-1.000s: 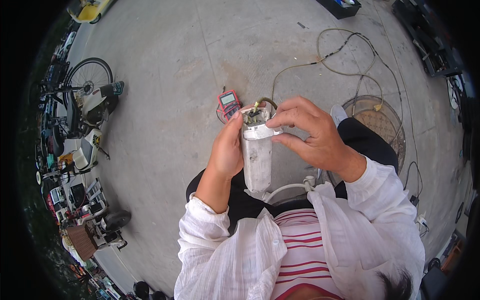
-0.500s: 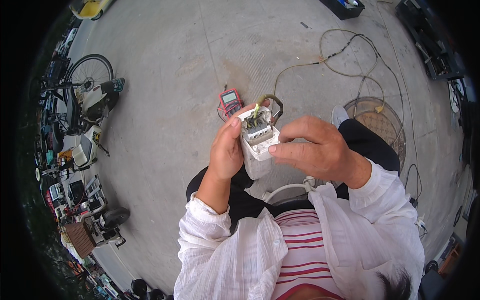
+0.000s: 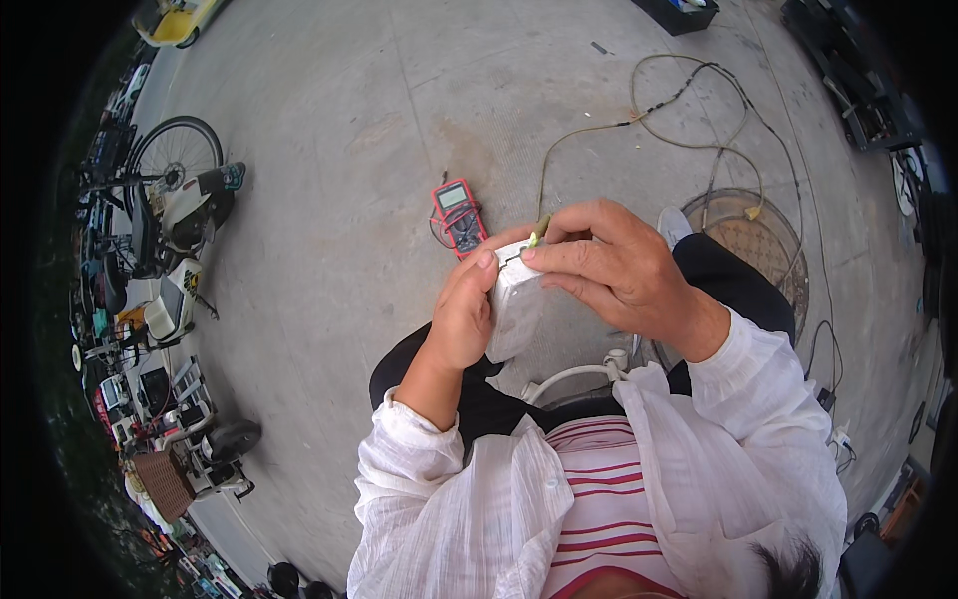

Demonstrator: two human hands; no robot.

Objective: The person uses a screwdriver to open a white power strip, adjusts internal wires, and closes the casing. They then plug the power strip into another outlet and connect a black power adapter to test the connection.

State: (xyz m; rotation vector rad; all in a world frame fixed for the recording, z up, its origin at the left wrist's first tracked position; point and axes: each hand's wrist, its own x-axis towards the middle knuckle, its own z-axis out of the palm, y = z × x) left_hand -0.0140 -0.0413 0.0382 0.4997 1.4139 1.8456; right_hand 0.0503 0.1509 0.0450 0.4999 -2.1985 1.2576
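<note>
Between two bare hands, in front of the lap and above the concrete floor, one white casing (image 3: 514,317) is held. By the left hand (image 3: 462,311) it is grasped along its left side, with the thumb laid near the far end. By the right hand (image 3: 629,268) the far right corner is reached with bent thumb and fingers; whether the casing is pinched there or only touched cannot be told. The casing's long axis is pointed away from the body, leaned slightly rightward toward the far end; its narrower-looking near end is directed back toward the knees. One greenish cable end (image 3: 541,232) is seen at the far end, partly hidden by the fingers.

Just beyond the left hand, one red multimeter (image 3: 458,218) is laid on the floor, its dark leads gathered across it. Farther right, one long cable (image 3: 577,133) is spread in loose loops, and one yellow plug (image 3: 753,213) is rested on one round metal cover (image 3: 755,250). At the top edge, one black bin (image 3: 682,22) is partly shown.
</note>
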